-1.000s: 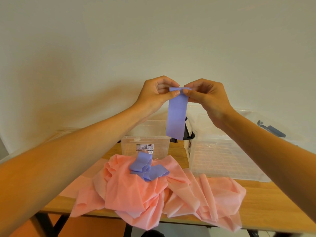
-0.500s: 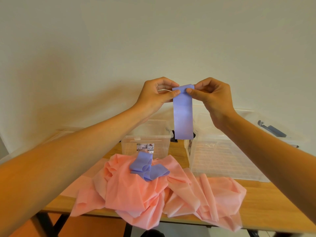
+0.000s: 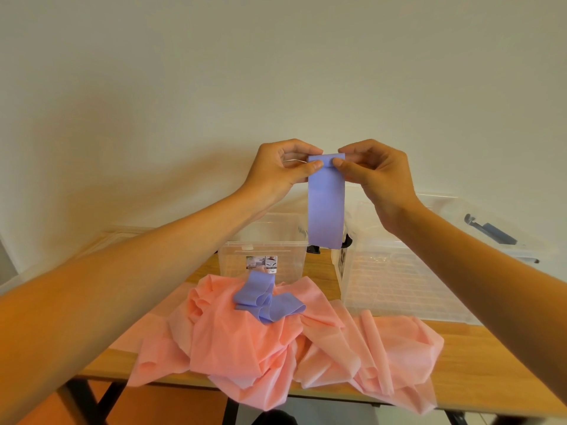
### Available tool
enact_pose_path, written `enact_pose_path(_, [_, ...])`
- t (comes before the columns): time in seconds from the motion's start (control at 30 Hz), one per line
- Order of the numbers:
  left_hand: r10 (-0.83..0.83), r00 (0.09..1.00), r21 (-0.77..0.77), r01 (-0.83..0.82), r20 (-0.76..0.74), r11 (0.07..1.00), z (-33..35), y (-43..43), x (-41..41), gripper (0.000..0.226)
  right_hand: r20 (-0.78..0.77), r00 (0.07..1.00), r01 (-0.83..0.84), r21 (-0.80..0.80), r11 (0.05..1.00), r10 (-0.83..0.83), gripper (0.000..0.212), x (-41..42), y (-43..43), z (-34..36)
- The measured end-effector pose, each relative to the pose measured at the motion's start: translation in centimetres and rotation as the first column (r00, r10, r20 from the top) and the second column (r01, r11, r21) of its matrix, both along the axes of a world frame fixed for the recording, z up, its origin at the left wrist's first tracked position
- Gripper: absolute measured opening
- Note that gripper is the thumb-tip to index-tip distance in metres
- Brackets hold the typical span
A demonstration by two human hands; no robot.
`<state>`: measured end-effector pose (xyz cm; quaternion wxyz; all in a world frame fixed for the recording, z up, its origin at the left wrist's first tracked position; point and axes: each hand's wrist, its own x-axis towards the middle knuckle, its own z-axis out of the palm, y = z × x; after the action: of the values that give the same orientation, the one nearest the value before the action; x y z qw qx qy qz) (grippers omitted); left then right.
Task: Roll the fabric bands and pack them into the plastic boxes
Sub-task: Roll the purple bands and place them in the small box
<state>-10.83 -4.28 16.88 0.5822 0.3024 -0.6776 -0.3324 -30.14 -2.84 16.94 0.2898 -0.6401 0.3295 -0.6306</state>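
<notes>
fig. view from my head camera. the left hand and right hand are both raised above the surface, each grip closed in a thumb-and-finger pinch on the top edge of one purple band. a second ago this band slanted left over the small clear box; now i see it hanging straight, its lower end in front of the gap between that box and the large clear box. its top edge, tilted up towards the right hand half a second ago, now sits level. the second purple band lies crumpled, as before, on the heap of pink fabric in front of the boxes.
</notes>
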Motion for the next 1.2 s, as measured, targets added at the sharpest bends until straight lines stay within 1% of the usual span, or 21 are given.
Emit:
enact_pose_path(0.1, [0.018,1.000,0.012,-0.018,-0.021,1.000,-0.10,-0.09,0.07,0.022,0.016,1.000,-0.014,-0.002,1.000,0.014,0.019,0.08,-0.01,-0.16])
enact_pose_path(0.23, [0.041,0.999,0.000,-0.041,-0.033,0.999,-0.35,-0.23,-0.10,0.020,0.004,1.000,-0.024,-0.006,1.000,0.024,0.015,0.03,0.01,-0.31])
enact_pose_path(0.4, [-0.004,0.998,0.045,0.007,-0.067,0.999,-0.31,-0.38,-0.12,0.018,0.011,1.000,-0.019,0.005,1.000,0.019,0.015,-0.13,0.14,-0.24])
enact_pose_path(0.53, [-0.069,0.982,0.081,0.084,-0.176,0.993,-0.36,-0.24,-0.36,0.012,0.023,1.000,-0.003,0.022,1.000,0.002,0.015,-0.31,0.14,-0.33])
enact_pose_path(0.6, [-0.083,0.978,0.079,0.099,-0.190,0.992,-0.54,-0.32,-0.35,0.010,0.023,1.000,0.001,0.023,1.000,-0.001,0.017,-0.35,0.15,-0.35])
enact_pose_path(0.73, [-0.053,0.986,0.050,0.061,-0.157,0.997,-0.60,-0.16,-0.46,0.016,0.014,1.000,-0.006,0.020,1.000,0.006,0.019,-0.48,0.12,-0.42])
enact_pose_path(0.87, [-0.039,0.991,0.060,0.047,-0.128,0.997,-0.55,-0.13,-0.46,0.020,0.017,1.000,0.011,0.018,1.000,-0.011,0.018,-0.50,0.04,-0.58])
enact_pose_path(1.0, [0.007,1.000,-0.010,-0.007,-0.021,1.000,-0.59,-0.36,-0.29,0.019,0.001,1.000,0.005,0.006,1.000,-0.005,0.018,-0.46,-0.04,-0.58])
enact_pose_path(1.1, [0.010,1.000,-0.047,-0.010,-0.007,0.999,-0.53,-0.54,-0.16,0.022,0.000,1.000,-0.021,0.012,1.000,0.021,0.023,-0.41,0.01,-0.55])
enact_pose_path(1.2, [0.002,1.000,-0.059,-0.002,0.003,0.998,-0.50,-0.58,-0.12,0.023,-0.010,1.000,-0.011,0.015,1.000,0.011,0.017,-0.31,0.03,-0.29])
